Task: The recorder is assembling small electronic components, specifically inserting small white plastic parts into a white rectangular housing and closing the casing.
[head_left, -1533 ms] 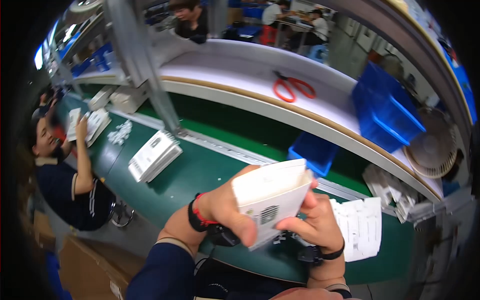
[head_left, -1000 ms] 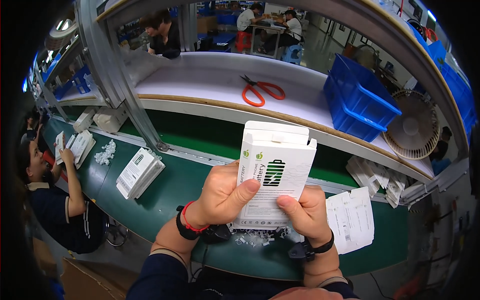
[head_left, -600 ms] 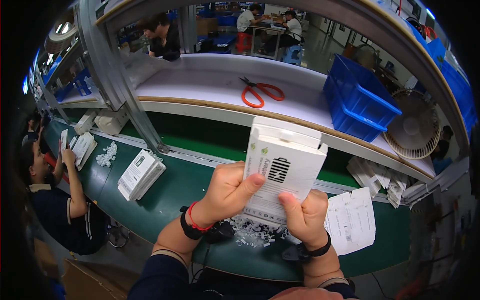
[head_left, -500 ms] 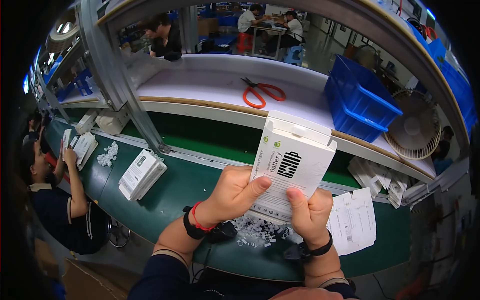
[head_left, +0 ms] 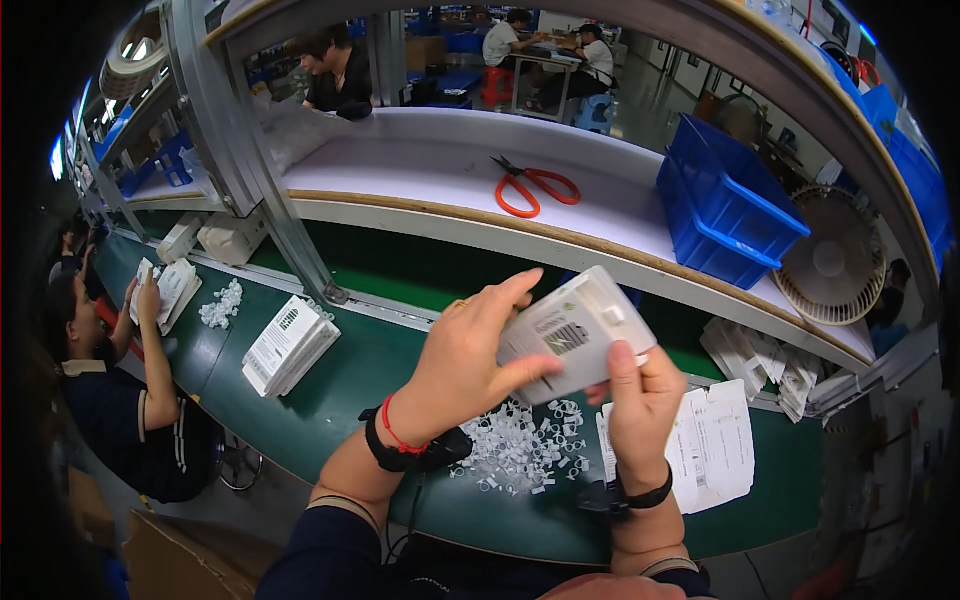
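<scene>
A flat white printed battery box (head_left: 590, 325) is tilted above the bench, slightly blurred. My right hand (head_left: 645, 405) grips its right end, thumb on the front and fingers behind. My left hand (head_left: 462, 350) is at the box's left end with its fingers spread; the thumb crosses the lower left corner. Whether that thumb presses on the box cannot be told. Below the hands lies a loose pile of small white and clear plastic clips (head_left: 520, 450). Flat unfolded white cartons (head_left: 715, 445) lie beside my right wrist.
A stack of white boxes (head_left: 290, 345) sits left on the green bench (head_left: 390, 370). Red-handled scissors (head_left: 530, 190) and blue bins (head_left: 725, 210) rest on the shelf, a fan (head_left: 830, 255) behind. More cartons (head_left: 760, 355) lie right. A co-worker (head_left: 120, 400) handles boxes at left.
The box has turned from upright to a slant and come lower. My left hand has loosened from its two-handed grip and spread its fingers; the right hand has shifted along the box.
</scene>
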Motion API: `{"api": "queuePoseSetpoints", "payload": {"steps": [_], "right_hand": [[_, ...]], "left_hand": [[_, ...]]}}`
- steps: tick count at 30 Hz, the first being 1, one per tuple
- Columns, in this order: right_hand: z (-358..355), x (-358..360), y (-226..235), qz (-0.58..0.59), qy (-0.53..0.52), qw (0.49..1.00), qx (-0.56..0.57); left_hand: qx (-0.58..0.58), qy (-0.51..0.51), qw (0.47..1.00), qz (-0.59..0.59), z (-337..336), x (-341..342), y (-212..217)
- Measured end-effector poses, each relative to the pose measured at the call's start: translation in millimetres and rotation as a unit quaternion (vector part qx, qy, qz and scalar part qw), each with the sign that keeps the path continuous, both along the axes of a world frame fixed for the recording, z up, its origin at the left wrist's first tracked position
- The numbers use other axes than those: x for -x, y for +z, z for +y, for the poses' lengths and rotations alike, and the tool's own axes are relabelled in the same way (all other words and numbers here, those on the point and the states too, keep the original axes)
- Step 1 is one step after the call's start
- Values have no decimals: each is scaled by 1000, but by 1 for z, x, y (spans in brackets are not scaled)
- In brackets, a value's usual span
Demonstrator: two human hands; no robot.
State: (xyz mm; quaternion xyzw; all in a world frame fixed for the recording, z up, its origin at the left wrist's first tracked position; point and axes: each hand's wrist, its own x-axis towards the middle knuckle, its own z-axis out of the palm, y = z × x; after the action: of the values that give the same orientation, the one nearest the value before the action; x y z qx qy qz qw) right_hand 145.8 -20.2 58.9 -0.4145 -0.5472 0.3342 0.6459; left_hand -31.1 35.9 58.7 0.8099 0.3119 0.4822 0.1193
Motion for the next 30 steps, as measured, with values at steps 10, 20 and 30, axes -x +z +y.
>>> {"api": "queuePoseSetpoints", "payload": {"steps": [10, 20, 30], "right_hand": [[2, 8, -11, -137, -4, 989, -47], [4, 10, -8, -62, 84, 993, -59], [5, 10, -4, -130, 78, 985, -87]], "left_hand": [[-16, -47, 997, -64, -10, -13, -1], [-16, -29, 996, -81, -9, -12, -6], [-41, -43, 997, -41, -6, -8, -4]]}}
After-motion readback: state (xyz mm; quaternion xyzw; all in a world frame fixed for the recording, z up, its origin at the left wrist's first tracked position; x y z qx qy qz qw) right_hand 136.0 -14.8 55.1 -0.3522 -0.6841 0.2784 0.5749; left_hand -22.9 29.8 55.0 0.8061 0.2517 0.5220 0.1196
